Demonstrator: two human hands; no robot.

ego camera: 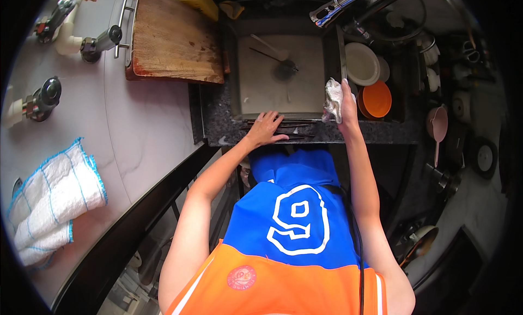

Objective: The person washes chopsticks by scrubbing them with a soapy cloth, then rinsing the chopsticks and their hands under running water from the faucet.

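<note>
My left hand (265,129) lies with its fingers apart on the front edge of the sink, touching or resting beside several dark chopsticks (300,123). A crumpled white wet cloth (334,99) is held in my right hand (348,106) at the divider on the sink's right side. Cloudy water stands in the sink basin (261,86), where a light-handled spoon (265,44) and a thin dark stick (264,54) reach toward the drain (286,70). Right of the divider, a white bowl (361,64) sits behind stacked orange bowls (376,99).
A wooden cutting board (175,37) stands left of the sink, beside a yellow bottle (198,2). The faucet (335,8) hangs over the back right. A white and blue towel (57,200) lies at far left; a pink ladle (437,123) is at right.
</note>
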